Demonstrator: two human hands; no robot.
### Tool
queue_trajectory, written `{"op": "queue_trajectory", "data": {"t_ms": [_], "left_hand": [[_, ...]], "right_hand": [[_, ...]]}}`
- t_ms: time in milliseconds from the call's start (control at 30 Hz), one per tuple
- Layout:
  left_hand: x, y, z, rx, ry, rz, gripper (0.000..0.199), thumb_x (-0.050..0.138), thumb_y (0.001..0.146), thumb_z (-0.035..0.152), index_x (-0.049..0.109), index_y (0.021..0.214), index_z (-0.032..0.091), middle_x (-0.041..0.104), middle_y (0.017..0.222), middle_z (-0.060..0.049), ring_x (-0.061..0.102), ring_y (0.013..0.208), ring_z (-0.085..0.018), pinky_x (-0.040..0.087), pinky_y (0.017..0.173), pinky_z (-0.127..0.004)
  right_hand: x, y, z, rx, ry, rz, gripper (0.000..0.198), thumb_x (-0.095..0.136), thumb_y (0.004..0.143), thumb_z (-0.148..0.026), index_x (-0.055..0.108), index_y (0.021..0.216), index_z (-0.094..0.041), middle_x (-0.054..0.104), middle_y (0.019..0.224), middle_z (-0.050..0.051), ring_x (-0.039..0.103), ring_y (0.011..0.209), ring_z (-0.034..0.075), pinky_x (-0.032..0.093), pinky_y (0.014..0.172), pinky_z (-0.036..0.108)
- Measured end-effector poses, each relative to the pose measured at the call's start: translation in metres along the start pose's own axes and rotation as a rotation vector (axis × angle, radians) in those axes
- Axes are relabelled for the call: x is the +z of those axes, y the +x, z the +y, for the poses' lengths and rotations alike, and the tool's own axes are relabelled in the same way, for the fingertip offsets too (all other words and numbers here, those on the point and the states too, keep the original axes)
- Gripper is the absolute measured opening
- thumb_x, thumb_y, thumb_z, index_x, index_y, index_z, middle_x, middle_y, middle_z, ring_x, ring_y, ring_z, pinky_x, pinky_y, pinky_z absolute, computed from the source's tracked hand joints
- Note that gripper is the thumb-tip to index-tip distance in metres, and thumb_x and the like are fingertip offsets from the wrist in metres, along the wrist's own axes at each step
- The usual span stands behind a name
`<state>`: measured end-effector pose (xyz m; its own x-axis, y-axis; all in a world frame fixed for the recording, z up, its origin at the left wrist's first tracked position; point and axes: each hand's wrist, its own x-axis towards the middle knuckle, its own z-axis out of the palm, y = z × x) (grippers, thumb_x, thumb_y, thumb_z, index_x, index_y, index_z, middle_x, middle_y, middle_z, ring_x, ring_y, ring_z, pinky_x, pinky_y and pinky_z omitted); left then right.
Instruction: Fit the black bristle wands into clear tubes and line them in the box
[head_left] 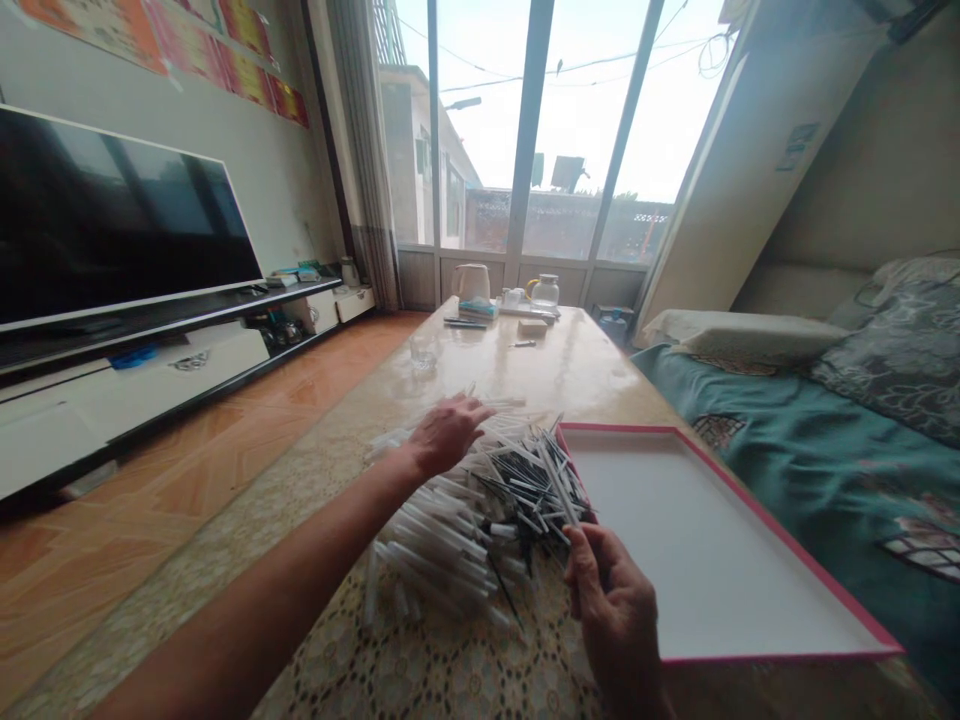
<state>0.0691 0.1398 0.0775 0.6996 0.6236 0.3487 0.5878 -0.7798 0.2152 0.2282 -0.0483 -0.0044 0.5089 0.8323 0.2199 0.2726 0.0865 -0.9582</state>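
A pile of translucent white plastic tubes (439,540) lies on the patterned table cover. Against its right side is a heap of thin dark and whitish sticks (525,485) that look like pen refills. Over the far part of the pile, my left hand (450,432) has its fingers stretched out and slightly bent, with nothing visible in them. My right hand (613,590) is closed, pinching slim whitish sticks (556,480) between thumb and fingers. They point up and away above the heap; how many there are I cannot tell.
Right of the pile lies a shallow white tray with a pink rim (787,545). Farther along the table (600,375) are a clear glass (422,355), a glass jug (546,290), a pale kettle (472,283) and a small box (532,328). A green-covered bed (810,450) borders the right side.
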Motion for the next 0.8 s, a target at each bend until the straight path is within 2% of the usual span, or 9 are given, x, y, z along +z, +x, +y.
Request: {"op": "queue_trajectory", "data": {"t_ms": [67, 167, 200, 333, 533, 600, 700, 800], "left_hand": [[-0.007, -0.020, 0.000, -0.044, -0.033, 0.056, 0.026, 0.047, 0.088, 0.014, 0.060, 0.111, 0.013, 0.063, 0.109, -0.014, 0.056, 0.105, -0.025, 0.043, 0.090, -0.039], [-0.014, -0.052, 0.002, -0.056, -0.121, -0.003, 0.017, 0.050, 0.088, 0.020, 0.066, 0.088, 0.015, 0.067, 0.080, -0.006, 0.062, 0.071, -0.017, 0.048, 0.067, -0.028], [-0.015, -0.062, 0.003, -0.044, -0.155, -0.040, 0.014, 0.053, 0.086, 0.021, 0.066, 0.085, 0.017, 0.067, 0.076, -0.003, 0.061, 0.067, -0.015, 0.048, 0.063, -0.025], [-0.009, -0.082, 0.008, -0.016, -0.222, -0.109, 0.010, 0.059, 0.081, 0.018, 0.069, 0.086, 0.021, 0.068, 0.082, -0.003, 0.062, 0.076, -0.017, 0.047, 0.068, -0.026], [-0.001, -0.075, 0.011, -0.022, -0.281, -0.112, 0.012, 0.059, 0.077, 0.013, 0.068, 0.079, 0.021, 0.066, 0.085, -0.005, 0.059, 0.080, -0.020, 0.044, 0.071, -0.029], [-0.003, -0.076, 0.013, -0.057, -0.315, -0.078, 0.011, 0.058, 0.078, 0.014, 0.066, 0.077, 0.021, 0.064, 0.085, -0.005, 0.059, 0.081, -0.020, 0.044, 0.072, -0.030], [-0.008, -0.085, 0.017, -0.157, -0.376, 0.019, 0.011, 0.050, 0.085, 0.019, 0.061, 0.087, 0.020, 0.063, 0.089, -0.006, 0.059, 0.084, -0.020, 0.045, 0.075, -0.032], [-0.007, -0.104, 0.025, -0.292, -0.528, 0.088, 0.017, 0.044, 0.091, 0.028, 0.056, 0.094, 0.018, 0.060, 0.075, -0.002, 0.059, 0.067, -0.016, 0.047, 0.062, -0.028]], "right_hand": [[0.000, 0.000, 0.000, -0.007, -0.019, -0.011, 0.035, 0.051, 0.086, -0.052, 0.059, 0.083, -0.018, 0.047, 0.056, -0.004, 0.045, 0.047, 0.012, 0.037, 0.042, 0.020], [0.000, -0.002, -0.002, -0.025, -0.050, -0.022, 0.036, 0.049, 0.086, -0.052, 0.060, 0.083, -0.018, 0.048, 0.056, -0.004, 0.047, 0.047, 0.012, 0.038, 0.042, 0.020], [0.001, -0.003, -0.004, -0.032, -0.059, -0.025, 0.036, 0.049, 0.086, -0.052, 0.060, 0.083, -0.018, 0.048, 0.056, -0.004, 0.047, 0.048, 0.012, 0.038, 0.043, 0.021], [0.003, -0.007, -0.009, -0.030, -0.071, -0.057, 0.035, 0.048, 0.087, -0.051, 0.061, 0.087, -0.019, 0.048, 0.056, -0.005, 0.046, 0.047, 0.012, 0.039, 0.043, 0.021], [0.002, -0.004, -0.007, -0.043, -0.084, -0.063, 0.034, 0.048, 0.088, -0.050, 0.061, 0.087, -0.018, 0.048, 0.055, -0.005, 0.047, 0.046, 0.012, 0.039, 0.043, 0.020], [0.001, -0.004, -0.005, -0.082, -0.114, -0.079, 0.033, 0.047, 0.089, -0.048, 0.062, 0.088, -0.018, 0.051, 0.057, -0.004, 0.050, 0.050, 0.013, 0.042, 0.046, 0.021], [0.001, -0.006, -0.007, -0.155, -0.147, -0.130, 0.030, 0.048, 0.090, -0.044, 0.064, 0.096, -0.018, 0.062, 0.070, 0.001, 0.057, 0.059, 0.015, 0.047, 0.054, 0.022], [0.002, -0.011, -0.012, -0.254, -0.156, -0.147, 0.026, 0.049, 0.090, -0.038, 0.064, 0.097, -0.018, 0.066, 0.082, 0.004, 0.062, 0.069, 0.017, 0.049, 0.063, 0.022]]}}
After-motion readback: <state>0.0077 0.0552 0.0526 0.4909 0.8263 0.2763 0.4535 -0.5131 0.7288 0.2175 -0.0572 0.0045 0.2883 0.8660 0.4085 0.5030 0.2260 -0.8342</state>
